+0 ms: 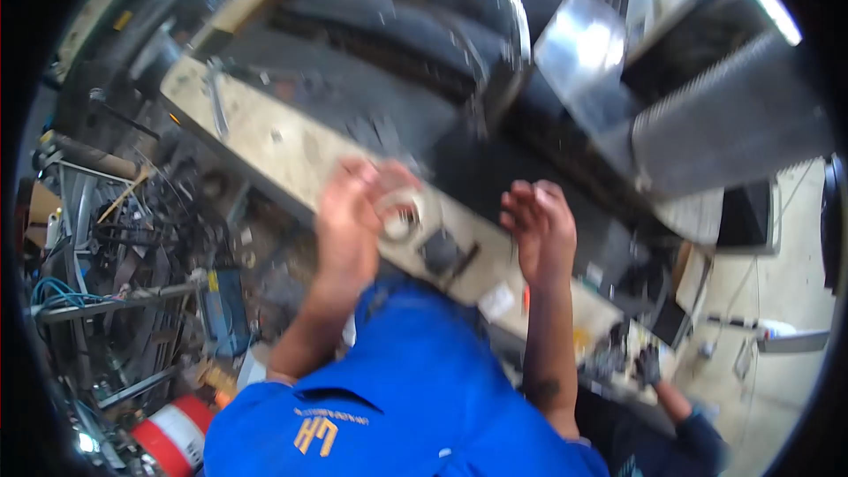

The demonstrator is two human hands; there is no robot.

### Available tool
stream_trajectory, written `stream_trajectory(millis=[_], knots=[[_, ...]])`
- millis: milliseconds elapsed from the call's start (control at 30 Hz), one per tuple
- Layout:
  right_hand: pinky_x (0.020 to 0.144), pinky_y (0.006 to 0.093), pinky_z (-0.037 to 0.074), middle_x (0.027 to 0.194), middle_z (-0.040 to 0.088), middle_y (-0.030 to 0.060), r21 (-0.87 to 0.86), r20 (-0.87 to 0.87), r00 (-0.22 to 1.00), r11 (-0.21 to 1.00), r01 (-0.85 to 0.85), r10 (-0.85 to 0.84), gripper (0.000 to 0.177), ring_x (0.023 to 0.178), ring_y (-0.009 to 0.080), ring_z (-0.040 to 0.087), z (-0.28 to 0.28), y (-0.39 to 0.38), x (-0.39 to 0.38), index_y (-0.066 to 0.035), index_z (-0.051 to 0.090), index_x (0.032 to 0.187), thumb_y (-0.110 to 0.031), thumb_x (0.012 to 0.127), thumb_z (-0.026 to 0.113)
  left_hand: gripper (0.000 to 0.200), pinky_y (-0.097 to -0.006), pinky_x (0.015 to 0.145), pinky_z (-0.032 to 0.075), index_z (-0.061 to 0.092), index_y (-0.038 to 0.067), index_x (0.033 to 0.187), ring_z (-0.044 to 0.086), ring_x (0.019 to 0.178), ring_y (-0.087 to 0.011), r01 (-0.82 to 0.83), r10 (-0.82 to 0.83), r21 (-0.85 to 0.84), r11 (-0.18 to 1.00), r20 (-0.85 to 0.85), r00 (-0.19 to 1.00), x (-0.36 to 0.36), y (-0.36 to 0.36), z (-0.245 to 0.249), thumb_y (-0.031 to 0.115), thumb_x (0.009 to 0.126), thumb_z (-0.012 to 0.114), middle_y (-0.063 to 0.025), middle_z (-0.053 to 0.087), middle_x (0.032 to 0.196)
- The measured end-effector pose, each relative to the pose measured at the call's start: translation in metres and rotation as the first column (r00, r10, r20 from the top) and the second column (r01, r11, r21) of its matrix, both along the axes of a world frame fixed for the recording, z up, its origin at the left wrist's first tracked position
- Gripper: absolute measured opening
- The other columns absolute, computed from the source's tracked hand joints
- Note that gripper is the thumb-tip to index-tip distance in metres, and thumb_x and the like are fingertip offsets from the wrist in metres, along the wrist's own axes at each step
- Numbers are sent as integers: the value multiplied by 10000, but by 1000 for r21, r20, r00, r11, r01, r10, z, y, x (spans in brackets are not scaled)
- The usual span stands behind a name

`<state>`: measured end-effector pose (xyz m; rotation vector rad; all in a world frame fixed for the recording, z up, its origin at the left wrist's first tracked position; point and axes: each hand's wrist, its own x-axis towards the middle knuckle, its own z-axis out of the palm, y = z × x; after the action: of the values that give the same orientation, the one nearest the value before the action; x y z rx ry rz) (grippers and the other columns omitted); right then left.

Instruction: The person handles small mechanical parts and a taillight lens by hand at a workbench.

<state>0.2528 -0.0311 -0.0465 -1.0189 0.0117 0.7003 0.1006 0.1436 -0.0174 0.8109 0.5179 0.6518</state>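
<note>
My left hand [349, 212] is raised over the narrow wooden bench, its fingers curled around a pale ring that looks like a roll of tape [402, 223]. Blur softens the exact grip. To the right, my right hand [541, 221] hovers over the bench's far edge with fingers apart and loosely bent, and nothing shows in it. Between the hands, a dark block-like object [440, 252] sits on the bench [283, 137]. A white piece of paper [496, 302] and a small red item [526, 300] lie near my right forearm.
Large curved sheet-metal parts [733, 115] stand beyond the bench at upper right. A metal rack with scrap [132, 256] and a red-and-white drum [172, 437] are on the left. At lower right, another person's gloved hand [649, 364] is near small items on the bench.
</note>
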Motion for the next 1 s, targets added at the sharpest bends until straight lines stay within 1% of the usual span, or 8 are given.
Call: stream_trajectory(millis=[200, 267, 300, 367, 467, 600, 733, 1000], knots=[[683, 318, 506, 928, 661, 88, -550, 121, 979, 832, -71, 164, 142, 851, 195, 647, -150, -18, 9, -61, 581, 956, -155, 850, 580, 139, -445, 897, 496, 475, 92, 982, 577, 1083, -393, 1, -1, -26, 1000, 22, 1000, -40, 22, -46, 192, 965, 380, -244, 574, 1149], [707, 363, 511, 879, 671, 141, -827, 421, 699, 561, 33, 579, 191, 844, 258, 657, -217, -29, 7, -46, 610, 898, -200, 784, 611, 149, -455, 909, 492, 475, 88, 990, 573, 1088, -400, 9, -6, -62, 998, 45, 999, -42, 24, -49, 193, 970, 371, -253, 566, 1160], [707, 363, 511, 879, 671, 141, -831, 414, 701, 555, 31, 581, 191, 844, 258, 657, -231, -33, 2, -46, 610, 898, -200, 784, 611, 158, -459, 915, 489, 471, 81, 1003, 563, 1102, -408, 42, -36, -60, 997, 101, 994, -43, 24, -48, 197, 970, 368, -262, 556, 1169], [755, 422, 505, 872, 663, 186, -987, 127, 637, 164, 1, 760, 242, 873, 333, 643, -245, -39, -15, -52, 628, 872, -251, 735, 616, 169, -462, 921, 485, 467, 74, 1017, 552, 1115, -416, 75, -64, -67, 995, 153, 986, -48, 24, -48, 201, 970, 365, -271, 545, 1179], [774, 466, 494, 903, 664, 192, -999, 39, 686, 41, 14, 726, 247, 892, 382, 626, -252, -53, -33, -79, 633, 885, -278, 743, 594, 192, -467, 930, 481, 450, 58, 1037, 529, 1137, -437, 94, -77, -63, 994, 227, 971, -49, 27, -49, 213, 971, 358, -294, 511, 1210], [763, 473, 496, 912, 660, 205, -941, 317, 793, 66, 333, 520, 264, 878, 404, 625, -259, -83, -23, -74, 631, 880, -304, 757, 587, 222, -485, 918, 490, 451, 67, 1087, 534, 1110, -474, 88, -57, -99, 991, 279, 959, -40, 32, -54, 230, 963, 366, -344, 501, 1203], [748, 478, 503, 876, 659, 217, -992, 43, 763, -65, 111, 645, 262, 839, 406, 632, -262, -105, 12, -57, 658, 886, -285, 783, 580, 207, -486, 916, 485, 448, 62, 1072, 534, 1108, -476, 174, -151, -68, 982, 265, 952, -23, 32, -50, 218, 960, 371, -345, 505, 1190], [717, 484, 513, 847, 666, 192, -945, 271, 806, -15, 327, 526, 197, 818, 394, 642, -258, -90, -2, -64, 627, 872, -236, 796, 568, 181, -462, 881, 487, 446, 74, 1050, 559, 1084, -456, 244, -215, -83, 966, 260, 941, -7, 18, -48, 208, 951, 374, -327, 532, 1164]])
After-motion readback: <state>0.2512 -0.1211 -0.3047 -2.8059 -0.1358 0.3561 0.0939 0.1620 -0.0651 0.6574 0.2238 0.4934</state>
